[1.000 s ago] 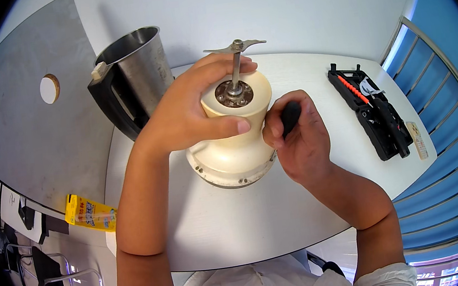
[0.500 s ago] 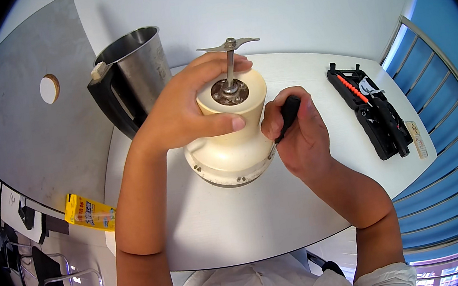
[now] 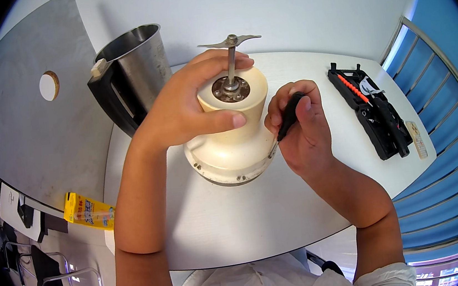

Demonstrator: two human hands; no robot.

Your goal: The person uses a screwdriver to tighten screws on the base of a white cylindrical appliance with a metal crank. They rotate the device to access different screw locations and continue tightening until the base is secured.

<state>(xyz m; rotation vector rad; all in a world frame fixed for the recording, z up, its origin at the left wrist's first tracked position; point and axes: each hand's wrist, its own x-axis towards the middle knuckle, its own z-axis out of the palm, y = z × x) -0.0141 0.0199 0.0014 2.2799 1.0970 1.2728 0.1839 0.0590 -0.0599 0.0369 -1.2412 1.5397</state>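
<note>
A cream-coloured blender motor head stands upside down on the white table. A steel shaft with a thin blade rises from the dark metal disc on its top. My left hand is wrapped round the narrow upper part from the left, the thumb across its front. In my right hand is a black-handled screwdriver, slanting down and left. Its thin shaft meets the wide lower rim on the right side; the exact tip contact is too small to tell. Small screws or holes dot that rim.
A stainless steel jug with a black handle stands behind my left arm. At the right lie an opened black tool case and a pale remote control. A yellow packet is at the left edge. Metal railing borders the right.
My right hand has shifted slightly right, its fingers moved on the screwdriver handle, and more of the tool's shaft shows. My left hand still grips the motor head.
</note>
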